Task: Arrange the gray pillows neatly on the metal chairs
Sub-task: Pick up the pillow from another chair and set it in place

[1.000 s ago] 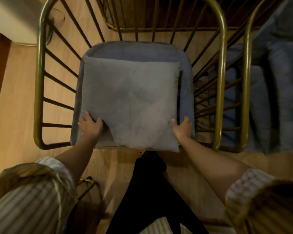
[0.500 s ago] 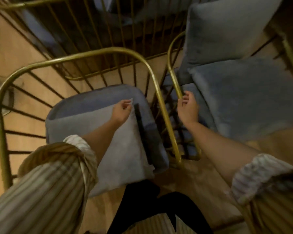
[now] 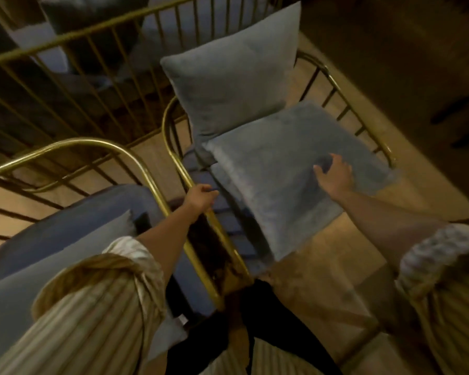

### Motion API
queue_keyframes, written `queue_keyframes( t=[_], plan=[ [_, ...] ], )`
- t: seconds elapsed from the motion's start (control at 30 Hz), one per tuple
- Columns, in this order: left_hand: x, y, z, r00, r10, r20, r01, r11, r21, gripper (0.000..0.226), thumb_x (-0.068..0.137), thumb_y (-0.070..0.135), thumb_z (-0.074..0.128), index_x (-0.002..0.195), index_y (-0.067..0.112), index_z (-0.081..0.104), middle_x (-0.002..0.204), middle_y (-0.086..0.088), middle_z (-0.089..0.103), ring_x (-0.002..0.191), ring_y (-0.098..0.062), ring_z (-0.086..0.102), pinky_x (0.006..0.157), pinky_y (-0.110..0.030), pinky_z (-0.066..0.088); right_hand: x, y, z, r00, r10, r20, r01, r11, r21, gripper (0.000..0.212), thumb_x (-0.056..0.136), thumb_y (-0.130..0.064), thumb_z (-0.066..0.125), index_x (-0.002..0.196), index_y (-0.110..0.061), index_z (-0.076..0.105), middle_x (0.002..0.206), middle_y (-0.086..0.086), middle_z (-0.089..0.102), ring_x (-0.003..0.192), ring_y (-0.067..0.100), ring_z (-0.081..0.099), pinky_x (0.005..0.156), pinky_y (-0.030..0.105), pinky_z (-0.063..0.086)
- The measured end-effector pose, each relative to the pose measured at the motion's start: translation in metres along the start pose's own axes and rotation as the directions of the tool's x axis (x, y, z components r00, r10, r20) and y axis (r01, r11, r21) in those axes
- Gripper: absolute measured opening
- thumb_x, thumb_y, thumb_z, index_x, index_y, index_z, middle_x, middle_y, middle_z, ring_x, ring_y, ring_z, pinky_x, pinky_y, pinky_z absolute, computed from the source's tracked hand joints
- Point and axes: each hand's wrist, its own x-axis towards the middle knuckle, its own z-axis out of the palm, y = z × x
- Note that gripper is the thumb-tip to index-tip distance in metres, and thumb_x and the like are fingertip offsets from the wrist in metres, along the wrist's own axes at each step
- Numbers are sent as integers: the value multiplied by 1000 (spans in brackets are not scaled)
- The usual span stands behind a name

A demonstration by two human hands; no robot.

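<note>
Two brass metal chairs stand side by side. On the right chair (image 3: 173, 155) one gray pillow (image 3: 236, 77) leans upright against the back. A second gray pillow (image 3: 282, 190) lies flat and skewed on the seat, its near corner hanging past the front. My right hand (image 3: 335, 175) rests on top of this flat pillow with fingers spread. My left hand (image 3: 201, 197) hovers at the right chair's left rail, fingers loosely curled toward the pillow's edge, holding nothing I can see. The left chair (image 3: 92, 143) holds another gray pillow (image 3: 38, 266) on its blue seat.
More brass-railed chairs with gray cushions (image 3: 60, 36) stand behind at the top left. Dark furniture (image 3: 417, 63) fills the upper right. Wooden floor (image 3: 322, 280) shows between my legs and the chairs. The two chairs' rails nearly touch.
Both hands left the left chair's pillow and moved right. My right hand now lies on the right chair's flat pillow; my left hand reached its rail. The view turned right.
</note>
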Motion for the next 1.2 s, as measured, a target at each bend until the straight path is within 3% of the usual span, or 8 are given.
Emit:
queue_keyframes(
  t=[0.13, 0.27, 0.43, 0.67, 0.83, 1.03, 1.13, 1.2],
  plan=[
    [14, 24, 60, 988, -154, 16, 154, 984, -84, 22, 100, 36, 57, 108, 15, 58, 92, -7, 58, 80, -18, 57, 66, -32, 51, 60, 28, -15, 998, -25, 60, 28, 998, -52, 65, 98, -51, 49, 150, -14, 35, 157, 15, 34, 146, 38, 29, 118, 54, 25],
    [36, 35, 107, 971, -235, -38, 223, 955, -194, 79, 93, 64, 50, 142, 2, 48, 144, -13, 53, 131, -35, 52, 109, -47, 44, 117, 50, -30, 994, -72, 85, 76, 996, -48, 64, 96, -54, 49, 144, -12, 42, 150, 19, 42, 140, 40, 37, 115, 54, 31],
    [54, 28, 125, 931, -363, -27, 322, 855, -406, 141, 43, 101, 46, 154, 17, 34, 158, -9, 40, 140, -38, 42, 116, -54, 36, 167, 57, -49, 954, 40, 296, -94, 981, 170, 99, 75, -81, 55, 146, -13, 40, 148, 12, 48, 132, 37, 49, 108, 52, 42],
    [45, 62, 129, 912, -410, 10, 352, 771, -531, 103, 71, 89, 47, 150, 23, 41, 146, -8, 51, 135, -36, 47, 116, -52, 34, 201, 60, -57, 853, 193, 484, -348, 903, 253, 144, 33, -97, 66, 149, -14, 42, 149, 9, 50, 131, 35, 51, 109, 51, 42],
    [35, 61, 114, 942, -329, -63, 231, 772, -592, 131, 36, 101, 59, 147, 32, 45, 146, -4, 55, 131, -32, 52, 117, -56, 33, 191, 57, -74, 810, 134, 571, -385, 856, 345, 132, 42, -90, 71, 146, -11, 47, 147, 7, 53, 133, 33, 49, 114, 49, 36],
    [-7, 63, 76, 916, -293, -272, 101, 827, -553, 133, 44, 96, 62, 149, 17, 43, 143, -7, 57, 127, -32, 56, 115, -52, 38, 169, 57, -72, 793, 50, 607, -429, 754, 498, 124, 34, -85, 81, 135, -16, 60, 137, 1, 63, 127, 28, 56, 113, 48, 40],
    [-29, 60, 45, 897, -231, -377, -12, 840, -542, 129, 47, 94, 59, 149, 16, 44, 141, -7, 58, 128, -32, 55, 115, -53, 37, 137, 25, -71, 793, -68, 606, -426, 649, 630, 97, 50, -74, 81, 128, -19, 66, 122, 1, 71, 113, 20, 64, 92, 36, 51],
    [-46, 63, 22, 860, -185, -475, -101, 852, -514, 122, 52, 94, 57, 146, 16, 49, 139, -7, 60, 127, -32, 57, 113, -51, 40, 117, -3, -66, 754, -196, 626, -403, 615, 678, 97, 46, -71, 83, 127, -21, 67, 121, 2, 73, 108, 18, 67, 84, 33, 52]
  ],
)
